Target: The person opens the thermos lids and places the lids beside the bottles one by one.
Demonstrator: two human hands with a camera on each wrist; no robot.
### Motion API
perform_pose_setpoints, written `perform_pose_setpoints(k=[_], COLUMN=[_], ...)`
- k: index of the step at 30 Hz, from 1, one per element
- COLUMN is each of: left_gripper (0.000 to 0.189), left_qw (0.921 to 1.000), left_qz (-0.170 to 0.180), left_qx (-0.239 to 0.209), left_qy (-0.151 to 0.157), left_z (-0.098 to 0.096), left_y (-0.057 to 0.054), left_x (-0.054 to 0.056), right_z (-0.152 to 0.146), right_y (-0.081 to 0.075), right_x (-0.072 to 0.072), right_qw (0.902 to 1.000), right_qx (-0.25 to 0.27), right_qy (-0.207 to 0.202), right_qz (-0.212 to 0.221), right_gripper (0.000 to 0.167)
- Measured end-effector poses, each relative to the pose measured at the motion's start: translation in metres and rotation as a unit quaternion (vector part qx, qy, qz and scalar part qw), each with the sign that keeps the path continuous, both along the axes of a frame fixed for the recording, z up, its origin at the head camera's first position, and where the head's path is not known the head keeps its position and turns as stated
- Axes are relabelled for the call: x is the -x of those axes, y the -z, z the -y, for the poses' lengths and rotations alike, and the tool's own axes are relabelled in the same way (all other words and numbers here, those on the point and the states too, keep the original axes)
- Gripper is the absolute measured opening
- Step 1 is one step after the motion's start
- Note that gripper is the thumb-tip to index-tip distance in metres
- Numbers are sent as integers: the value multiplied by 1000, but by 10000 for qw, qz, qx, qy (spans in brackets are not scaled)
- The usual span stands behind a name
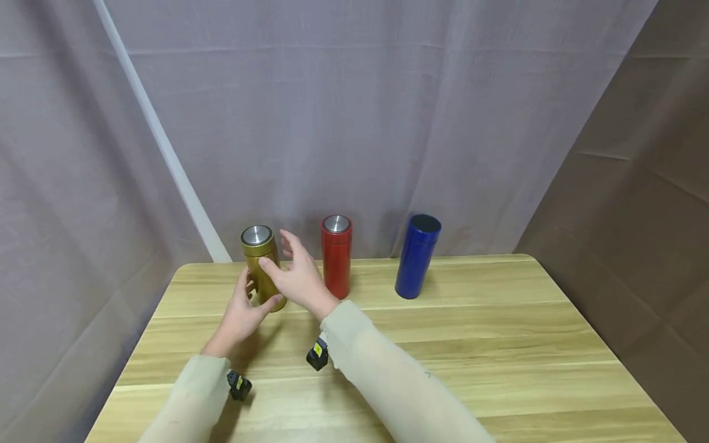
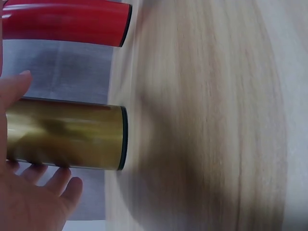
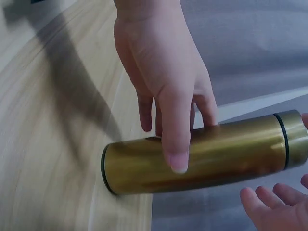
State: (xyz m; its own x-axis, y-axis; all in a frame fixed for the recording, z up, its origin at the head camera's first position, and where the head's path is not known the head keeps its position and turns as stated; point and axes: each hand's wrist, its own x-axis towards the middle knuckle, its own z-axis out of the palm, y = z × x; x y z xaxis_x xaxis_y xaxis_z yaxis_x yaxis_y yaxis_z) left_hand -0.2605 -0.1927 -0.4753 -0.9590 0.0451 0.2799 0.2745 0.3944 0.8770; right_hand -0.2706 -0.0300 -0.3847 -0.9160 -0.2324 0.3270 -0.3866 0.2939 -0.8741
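Note:
A gold thermos [image 1: 260, 261] with a silver-topped lid stands near the table's back left. My left hand [image 1: 243, 312] holds it low down, the thumb across the front and the fingers round the far side, as the right wrist view shows. Close by on the right, my right hand [image 1: 299, 277] is spread beside the upper part, its thumb near the lid seam. In the right wrist view the fingers [image 3: 269, 202] of that hand are apart from the thermos body. A red thermos [image 1: 336, 258] stands just beyond the right hand, its lower part partly overlapped by the wrist.
Further right stands a blue thermos [image 1: 416, 258] with a dark top. The wooden table [image 1: 471, 363] runs back to a grey curtain [image 1: 354, 123], and a brown cloth [image 1: 637, 234] hangs along the right side. Each sleeve carries a small black camera.

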Motion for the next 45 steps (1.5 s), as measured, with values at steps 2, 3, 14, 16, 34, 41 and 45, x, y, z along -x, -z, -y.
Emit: perform_pose_setpoints(k=[2, 3, 14, 16, 34, 41, 45], left_gripper=[89, 88, 84, 84, 80, 76, 73], left_qw=[10000, 9999, 9990, 9986, 9560, 9442, 9457], left_qz=[-58, -92, 97, 82, -1295, -1647, -1781], left_qx=[31, 41, -32, 80, 2622, 2852, 2712], left_qy=[-68, -104, -431, -522, -215, 93, 189], left_z=[-3, -4, -15, -12, -28, -56, -66], left_y=[1, 2, 1, 1, -20, -33, -34], left_x=[2, 3, -1, -5, -48, -58, -61], right_z=[2, 2, 1, 3, -82, -129, -143], right_y=[1, 2, 4, 3, 0, 6, 6], right_x=[1, 1, -3, -6, -42, -61, -67], right_qw=[10000, 10000, 9982, 9974, 9948, 9974, 9980], right_qx=[-8, -16, -481, -598, -1016, -677, -571], right_qy=[-44, -63, 174, 180, -35, -88, 15], right_qz=[9, -5, -307, -348, -46, 242, 257], right_gripper=[73, 73, 74, 75, 70, 74, 69])
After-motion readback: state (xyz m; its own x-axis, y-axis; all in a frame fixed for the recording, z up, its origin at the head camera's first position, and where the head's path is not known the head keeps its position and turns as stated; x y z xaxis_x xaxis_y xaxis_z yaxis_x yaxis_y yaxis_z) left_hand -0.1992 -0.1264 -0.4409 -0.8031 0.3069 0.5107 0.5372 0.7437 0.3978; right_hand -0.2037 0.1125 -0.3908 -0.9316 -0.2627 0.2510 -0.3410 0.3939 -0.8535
